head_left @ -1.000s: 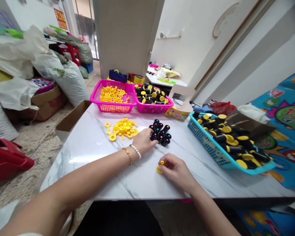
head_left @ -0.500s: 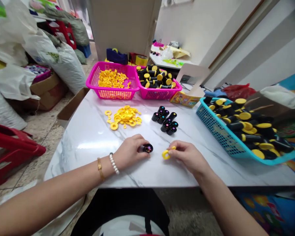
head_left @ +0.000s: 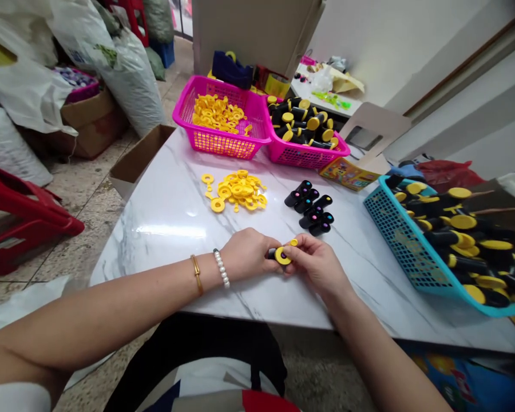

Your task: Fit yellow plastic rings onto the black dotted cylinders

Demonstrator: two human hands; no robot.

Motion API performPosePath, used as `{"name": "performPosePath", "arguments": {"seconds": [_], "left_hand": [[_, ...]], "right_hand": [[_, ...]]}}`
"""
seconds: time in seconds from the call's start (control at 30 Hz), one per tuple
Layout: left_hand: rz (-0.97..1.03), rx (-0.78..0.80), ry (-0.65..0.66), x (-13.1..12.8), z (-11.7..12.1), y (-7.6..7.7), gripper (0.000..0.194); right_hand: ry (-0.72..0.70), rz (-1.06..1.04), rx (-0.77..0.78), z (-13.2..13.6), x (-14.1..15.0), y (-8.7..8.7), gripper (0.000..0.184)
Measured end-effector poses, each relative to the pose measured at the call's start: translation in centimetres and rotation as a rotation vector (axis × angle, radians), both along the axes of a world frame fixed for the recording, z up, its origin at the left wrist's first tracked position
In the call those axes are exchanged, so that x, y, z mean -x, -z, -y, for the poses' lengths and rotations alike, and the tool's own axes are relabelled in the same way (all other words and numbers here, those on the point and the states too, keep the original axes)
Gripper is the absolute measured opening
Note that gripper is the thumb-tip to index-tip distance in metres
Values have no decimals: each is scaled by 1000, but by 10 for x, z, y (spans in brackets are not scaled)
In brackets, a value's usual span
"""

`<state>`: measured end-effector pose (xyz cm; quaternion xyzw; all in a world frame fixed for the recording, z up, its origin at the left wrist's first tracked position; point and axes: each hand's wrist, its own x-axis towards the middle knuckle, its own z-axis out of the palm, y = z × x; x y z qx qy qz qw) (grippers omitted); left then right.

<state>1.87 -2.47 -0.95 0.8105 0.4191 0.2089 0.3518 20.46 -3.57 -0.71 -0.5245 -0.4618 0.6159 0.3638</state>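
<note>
My left hand [head_left: 251, 254] is closed around a small black cylinder [head_left: 272, 253], whose body is mostly hidden by the fingers. My right hand [head_left: 315, 258] pinches a yellow plastic ring cap [head_left: 278, 258] with a small round tab, and the ring lies against the cylinder's end. Both hands meet just above the table's front part. Beyond them lies a pile of yellow ring caps [head_left: 240, 190]. To its right stands a group of black cylinders [head_left: 313, 214] with coloured dots on their ends.
A pink basket [head_left: 227, 147] of yellow caps and another pink basket [head_left: 300, 155] of capped black cylinders stand at the back. A blue basket [head_left: 405, 257] full of capped cylinders is at the right. A red stool [head_left: 26, 214] stands left of the marble-patterned table [head_left: 154, 274].
My right hand has brought the yellow ring cap leftward onto the end of the black cylinder in my left hand. The two hands, apart before, now meet. The camera view has shifted and tilted.
</note>
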Motion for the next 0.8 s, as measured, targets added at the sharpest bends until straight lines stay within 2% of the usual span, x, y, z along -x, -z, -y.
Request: {"name": "performPosePath", "arguments": {"seconds": [0.17, 0.23, 0.37, 0.43, 0.57, 0.7, 0.73, 0.8], "left_hand": [[4, 17, -8, -1, 1, -4, 27], [67, 120, 2, -1, 3, -7, 31], [231, 433, -35, -6, 6, -8, 39], [286, 497, -63, -9, 6, -6, 37], [346, 519, -60, -12, 4, -2, 33], [349, 609, 34, -7, 2, -3, 37], [339, 595, 56, -6, 3, -3, 38], [285, 442, 46, -5, 7, -3, 40]], "right_hand": [[5, 1, -26, 2, 1, 2, 31], [-6, 13, -55, 3, 1, 2, 30], [-18, 14, -62, 5, 2, 4, 29], [3, 17, -78, 6, 3, 5, 30], [18, 7, -72, 5, 3, 4, 32], [-37, -31, 12, 3, 3, 1, 32], [-21, -35, 0, 4, 4, 1, 32], [38, -42, -53, 6, 4, 3, 29]]}}
